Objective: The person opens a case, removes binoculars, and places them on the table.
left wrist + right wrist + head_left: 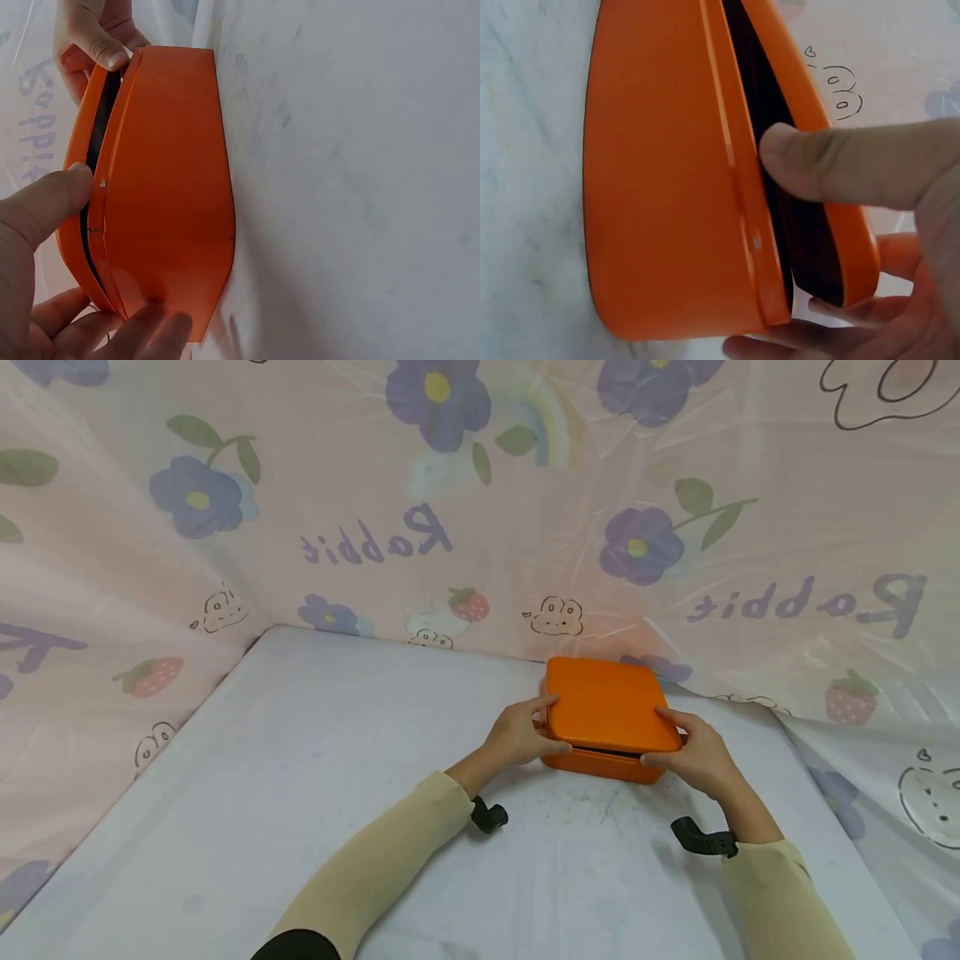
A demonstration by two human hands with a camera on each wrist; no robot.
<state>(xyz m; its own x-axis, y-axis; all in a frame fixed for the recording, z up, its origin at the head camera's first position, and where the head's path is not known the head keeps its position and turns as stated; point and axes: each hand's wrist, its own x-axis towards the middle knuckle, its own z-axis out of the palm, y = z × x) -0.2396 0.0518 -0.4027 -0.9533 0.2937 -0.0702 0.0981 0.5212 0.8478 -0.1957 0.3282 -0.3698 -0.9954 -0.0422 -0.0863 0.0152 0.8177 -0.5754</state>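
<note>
An orange box (600, 766) stands on the table near its back edge, and its orange lid (609, 706) sits slightly raised, leaving a dark gap along the front. My left hand (517, 735) holds the lid at its left front corner. In the left wrist view, that thumb (64, 195) lies on the lid's edge while the fingers reach around the side. At the right front corner my right hand (701, 756) grips the lid. The right wrist view shows its thumb (817, 161) at the gap, which is wider there, with fingers behind the lid. The box's inside is dark.
A white marbled table (360, 760) extends to the left and in front of the box. Behind it hangs a pink printed curtain (517, 552) with flowers and rabbits, close to the box's back. Black straps (705, 839) sit at both wrists.
</note>
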